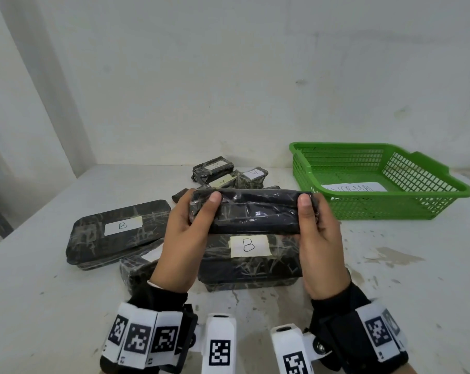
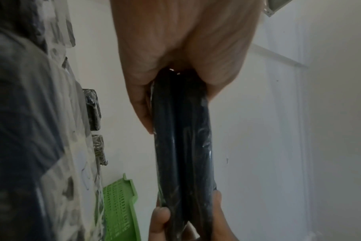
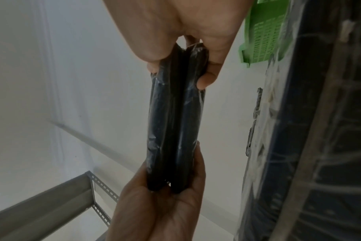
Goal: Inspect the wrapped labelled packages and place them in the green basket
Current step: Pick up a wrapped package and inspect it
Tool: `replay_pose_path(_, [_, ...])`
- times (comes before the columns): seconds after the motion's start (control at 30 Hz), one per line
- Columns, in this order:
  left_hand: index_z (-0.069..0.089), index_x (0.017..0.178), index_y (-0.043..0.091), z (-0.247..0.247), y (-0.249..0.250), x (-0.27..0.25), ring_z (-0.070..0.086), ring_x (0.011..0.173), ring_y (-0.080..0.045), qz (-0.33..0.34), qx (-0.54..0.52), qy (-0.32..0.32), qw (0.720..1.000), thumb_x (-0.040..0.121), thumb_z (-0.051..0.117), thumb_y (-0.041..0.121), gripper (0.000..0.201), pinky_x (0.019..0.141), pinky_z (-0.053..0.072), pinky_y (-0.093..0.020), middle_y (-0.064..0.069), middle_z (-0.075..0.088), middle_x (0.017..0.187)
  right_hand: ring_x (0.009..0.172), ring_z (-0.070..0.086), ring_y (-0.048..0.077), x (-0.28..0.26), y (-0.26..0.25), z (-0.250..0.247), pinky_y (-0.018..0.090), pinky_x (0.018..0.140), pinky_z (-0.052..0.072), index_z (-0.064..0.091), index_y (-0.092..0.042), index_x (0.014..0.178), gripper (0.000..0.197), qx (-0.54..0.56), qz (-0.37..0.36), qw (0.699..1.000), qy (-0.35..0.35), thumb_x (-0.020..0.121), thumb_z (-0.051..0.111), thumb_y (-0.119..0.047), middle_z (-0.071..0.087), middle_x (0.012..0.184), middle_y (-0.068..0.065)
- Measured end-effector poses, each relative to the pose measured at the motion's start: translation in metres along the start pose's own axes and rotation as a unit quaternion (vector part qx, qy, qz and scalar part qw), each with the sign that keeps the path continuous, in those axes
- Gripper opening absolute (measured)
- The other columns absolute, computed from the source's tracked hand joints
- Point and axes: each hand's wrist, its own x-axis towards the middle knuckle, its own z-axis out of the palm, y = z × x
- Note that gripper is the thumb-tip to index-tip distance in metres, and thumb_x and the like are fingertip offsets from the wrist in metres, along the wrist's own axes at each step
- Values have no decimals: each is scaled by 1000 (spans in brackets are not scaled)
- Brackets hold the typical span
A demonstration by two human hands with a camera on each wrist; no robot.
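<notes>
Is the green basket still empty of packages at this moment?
Yes, empty of packages. The green basket holds only a white paper slip; the held package is between both hands, outside it.

Glossy film-wrapped package [image 1: 252, 211]; plastic basket [image 1: 390, 209]
</notes>
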Motion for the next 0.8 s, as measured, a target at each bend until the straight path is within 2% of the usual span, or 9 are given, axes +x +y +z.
replay_pose_path(0.07, [66, 114, 15, -1, -3, 1, 67, 111, -28, 13, 22, 21, 999, 86, 68, 47, 43, 101, 47, -56, -10, 72, 115, 97, 69, 17, -1, 1, 0, 29, 85, 53, 61, -15, 103, 36, 25, 20, 999, -11, 95, 49, -47, 71, 100, 3])
replay_pose_path(0.17, [66, 115, 13, -2, -5, 1, 67, 112, -28, 25, 28, 29, 999, 86, 69, 47, 45, 102, 47, -57, -10, 72, 115, 122, 60, 23, -2, 1, 1, 47, 105, 46, 52, -11, 133, 78, 39, 80, 996, -15, 82, 60, -69, 63, 130, 7])
replay_pose_path(0.23, [65, 116, 13, -3, -5, 1, 66, 112, -28, 23, 20, 24, 999, 82, 73, 49, 51, 103, 46, -56, -11, 72, 116, 127, 56, 24, -1, 3, 1, 50, 108, 43, 49, -13, 138, 90, 23, 74, 997, 3, 73, 66, -74, 60, 136, 6])
replay_pose_path(0.33, [57, 130, 10, -2, -2, 0, 63, 119, -28, -1, 0, 3, 1000, 72, 74, 62, 80, 106, 43, -56, -11, 68, 124, 132, 52, 24, -1, 4, 1, 51, 106, 45, 49, -16, 139, 97, -9, 77, 997, 17, 68, 67, -79, 54, 143, 5])
replay_pose_path(0.4, [58, 127, 10, -3, -4, 1, 65, 116, -29, 1, 16, 0, 1000, 70, 79, 58, 78, 104, 45, -56, -11, 69, 122, 127, 56, 21, -2, 3, 3, 48, 103, 48, 51, -15, 137, 91, -12, 74, 997, 20, 71, 68, -76, 57, 139, 5])
replay_pose_path(0.47, [62, 118, 9, -5, -6, 1, 68, 109, -29, 9, 35, 9, 999, 76, 79, 38, 54, 101, 49, -54, -10, 73, 113, 114, 64, 16, -2, 1, 3, 42, 99, 50, 60, -13, 124, 61, -7, 56, 998, 16, 82, 67, -58, 69, 121, 0])
replay_pose_path(0.53, [62, 117, 7, -7, -9, 2, 69, 108, -28, 11, 39, 17, 999, 80, 79, 26, 45, 101, 49, -53, -11, 73, 112, 105, 68, 15, -5, -4, 5, 43, 95, 52, 64, -18, 112, 43, 8, 55, 998, -5, 86, 67, -52, 73, 109, -2])
replay_pose_path(0.67, [61, 119, 4, -7, -8, 2, 70, 105, -27, 13, 27, 23, 999, 85, 70, 18, 38, 100, 51, -52, -11, 73, 110, 116, 63, 12, -9, -7, 5, 40, 105, 46, 59, -23, 124, 68, 32, 75, 996, -24, 70, 78, -60, 69, 121, -5])
replay_pose_path(0.8, [65, 111, 10, -2, -4, -1, 71, 103, -25, 11, 33, -2, 999, 74, 83, 36, 49, 97, 52, -50, -9, 74, 107, 108, 68, 17, -7, -3, 3, 48, 101, 50, 63, -14, 118, 51, 11, 60, 998, -9, 76, 82, -36, 73, 112, 0])
